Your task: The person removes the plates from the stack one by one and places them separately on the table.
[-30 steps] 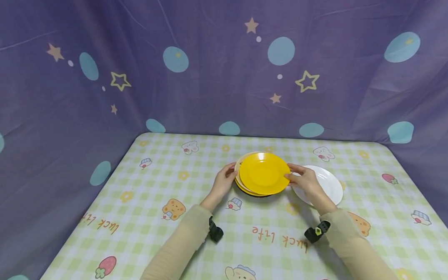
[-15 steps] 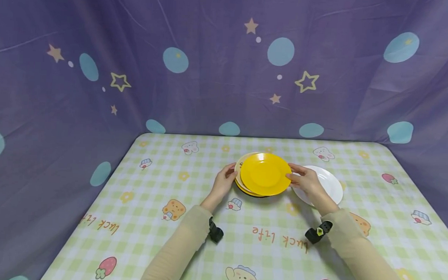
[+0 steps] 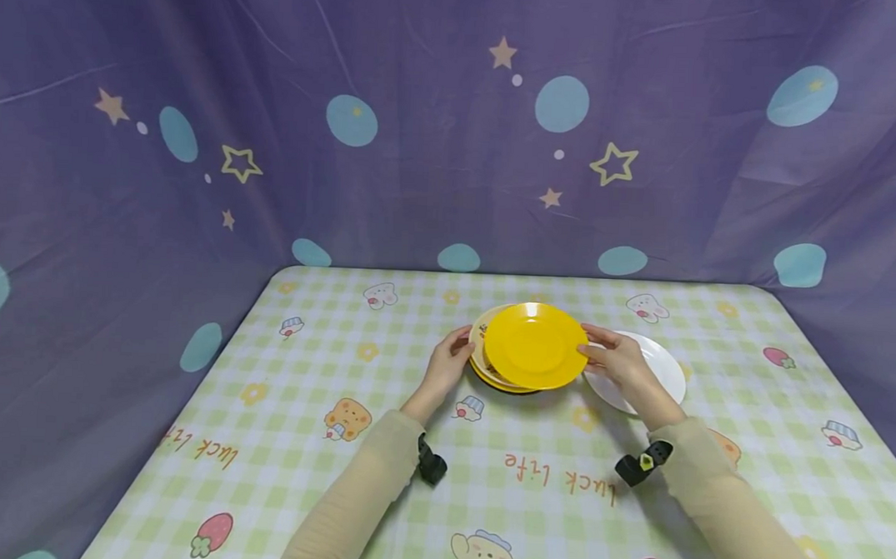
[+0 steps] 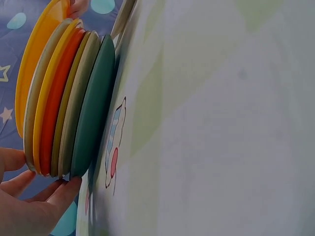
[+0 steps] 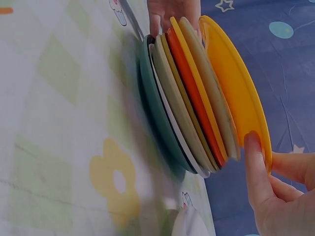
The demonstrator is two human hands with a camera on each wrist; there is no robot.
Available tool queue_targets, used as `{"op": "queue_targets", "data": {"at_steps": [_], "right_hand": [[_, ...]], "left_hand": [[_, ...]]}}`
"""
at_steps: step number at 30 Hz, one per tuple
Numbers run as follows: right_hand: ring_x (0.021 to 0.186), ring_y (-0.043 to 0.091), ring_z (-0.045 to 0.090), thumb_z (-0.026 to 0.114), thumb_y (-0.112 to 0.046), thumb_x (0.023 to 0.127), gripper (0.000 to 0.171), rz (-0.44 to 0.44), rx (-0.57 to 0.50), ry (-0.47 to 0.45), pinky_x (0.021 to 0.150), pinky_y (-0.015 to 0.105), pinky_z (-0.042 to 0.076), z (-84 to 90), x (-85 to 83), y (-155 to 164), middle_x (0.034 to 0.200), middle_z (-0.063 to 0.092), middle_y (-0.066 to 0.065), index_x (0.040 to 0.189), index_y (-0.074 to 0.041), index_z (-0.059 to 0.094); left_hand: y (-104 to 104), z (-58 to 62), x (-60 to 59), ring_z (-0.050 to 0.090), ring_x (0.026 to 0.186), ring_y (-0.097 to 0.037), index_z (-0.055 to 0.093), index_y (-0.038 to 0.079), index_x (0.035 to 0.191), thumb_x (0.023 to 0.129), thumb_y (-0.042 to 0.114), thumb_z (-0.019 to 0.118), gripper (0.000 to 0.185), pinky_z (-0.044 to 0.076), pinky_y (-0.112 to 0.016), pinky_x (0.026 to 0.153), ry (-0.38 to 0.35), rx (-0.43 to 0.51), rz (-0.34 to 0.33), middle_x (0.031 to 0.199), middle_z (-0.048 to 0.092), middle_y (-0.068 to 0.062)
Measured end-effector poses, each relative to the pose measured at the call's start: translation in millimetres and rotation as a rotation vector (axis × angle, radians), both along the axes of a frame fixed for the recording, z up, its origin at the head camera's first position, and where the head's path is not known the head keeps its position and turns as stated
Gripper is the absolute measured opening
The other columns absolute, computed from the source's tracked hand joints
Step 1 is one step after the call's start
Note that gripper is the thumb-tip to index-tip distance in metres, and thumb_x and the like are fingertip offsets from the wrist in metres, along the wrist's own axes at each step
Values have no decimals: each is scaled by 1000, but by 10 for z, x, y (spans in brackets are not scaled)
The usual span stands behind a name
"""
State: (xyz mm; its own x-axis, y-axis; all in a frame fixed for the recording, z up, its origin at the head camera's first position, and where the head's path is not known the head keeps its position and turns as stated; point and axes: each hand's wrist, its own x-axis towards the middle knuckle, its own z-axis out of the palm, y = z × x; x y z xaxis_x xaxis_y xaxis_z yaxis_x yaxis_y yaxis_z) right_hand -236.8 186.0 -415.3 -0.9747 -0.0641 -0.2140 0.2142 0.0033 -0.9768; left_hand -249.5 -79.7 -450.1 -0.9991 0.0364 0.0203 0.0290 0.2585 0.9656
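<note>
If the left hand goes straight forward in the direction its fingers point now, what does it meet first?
The left hand points right, at the stack of plates. Its fingertips already seem to touch the stack's near edge, so it would probably press against those rims first.

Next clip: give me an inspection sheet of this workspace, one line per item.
Surface: table under a green checked cloth with cartoon prints.
Job's things: yellow plate, tilted up at its right edge off a stack of plates; white plate lies alone to the right.
Clutter: nothing seen.
Grippers: right hand pinches the yellow plate's rim; left hand touches the stack's left edge.
Cables: nothing seen; a black wrist device on each forearm.
Surroundings: purple curtain with stars and blue dots.
</note>
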Motion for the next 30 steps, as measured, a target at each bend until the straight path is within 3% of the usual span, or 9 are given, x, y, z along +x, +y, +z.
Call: {"op": "queue_targets", "data": {"at_steps": [7, 13, 18, 24, 30], "right_hand": [[70, 2, 60, 56, -6, 86, 55, -4, 11, -14, 67, 18, 52, 42, 19, 91, 120, 48, 12, 135, 0, 32], [71, 2, 60, 57, -10, 85, 58, -9, 21, -33, 67, 18, 52, 81, 51, 181, 112, 50, 3, 136, -1, 31], [69, 3, 60, 59, -10, 84, 60, -35, 23, -57, 67, 19, 52, 83, 57, 262, 114, 49, 5, 137, -3, 30], [70, 3, 59, 58, -11, 85, 60, -49, 39, -63, 67, 19, 52, 78, 72, 347, 111, 49, 1, 137, -4, 30], [69, 4, 59, 60, -12, 84, 62, -48, 36, -59, 66, 19, 52, 90, 102, 425, 97, 53, -9, 137, -3, 29]], "left_hand": [[-2, 3, 3, 51, 107, -26, 45, 6, 128, 90, 10, 47, 38, 45, -29, 89, 1, -1, 2, 120, 51, -16], [-4, 14, -23, 51, 107, -30, 44, 2, 128, 89, 6, 49, 39, 46, -31, 88, -17, 44, -9, 120, 51, -19], [-7, 16, -34, 50, 106, -34, 43, -3, 127, 87, 2, 49, 40, 46, -35, 88, -14, 67, -23, 119, 49, -23], [7, 17, -4, 50, 108, -29, 44, 3, 128, 89, 8, 48, 39, 45, -30, 89, -11, 41, -4, 121, 50, -18], [13, 7, 4, 50, 108, -25, 46, 7, 128, 90, 10, 48, 38, 45, -28, 88, -15, 13, 11, 120, 51, -14]]}}
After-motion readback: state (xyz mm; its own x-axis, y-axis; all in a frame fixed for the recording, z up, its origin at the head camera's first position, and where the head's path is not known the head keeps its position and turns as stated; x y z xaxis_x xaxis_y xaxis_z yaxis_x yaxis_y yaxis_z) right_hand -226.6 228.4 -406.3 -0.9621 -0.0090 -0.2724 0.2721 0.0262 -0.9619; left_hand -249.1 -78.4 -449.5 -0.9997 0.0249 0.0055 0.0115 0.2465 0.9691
